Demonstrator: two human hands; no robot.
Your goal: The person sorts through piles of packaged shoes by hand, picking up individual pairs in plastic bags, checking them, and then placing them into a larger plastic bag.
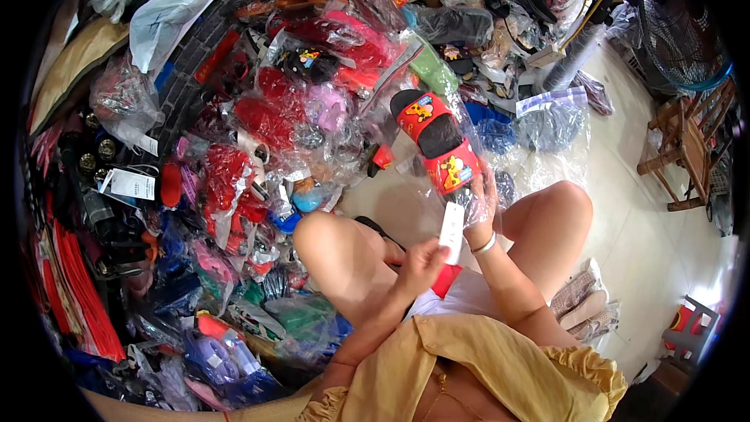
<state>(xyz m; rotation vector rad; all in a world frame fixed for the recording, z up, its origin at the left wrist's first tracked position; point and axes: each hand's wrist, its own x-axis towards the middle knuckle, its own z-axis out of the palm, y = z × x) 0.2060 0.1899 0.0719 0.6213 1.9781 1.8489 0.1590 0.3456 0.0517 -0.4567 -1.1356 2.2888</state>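
My right hand (483,196) grips the lower end of a clear plastic bag (470,120). Inside the bag is a pair of red and black slide sandals (436,140) with a yellow giraffe design on the straps. Just below them, my left hand (425,264) pinches a white tag (452,231) between thumb and fingers. The tag bears writing and overlaps the bag's lower end. Both hands are above my lap, between my bent knees. A bracelet circles my right wrist.
Bagged footwear (269,117) lies heaped ahead and to the left. A flat bag with a blue-striped edge (554,123) rests on the tiled floor (633,205). Farther right stands a wooden stool (679,146). Wrapped beige shoes (586,305) lie beside my right thigh.
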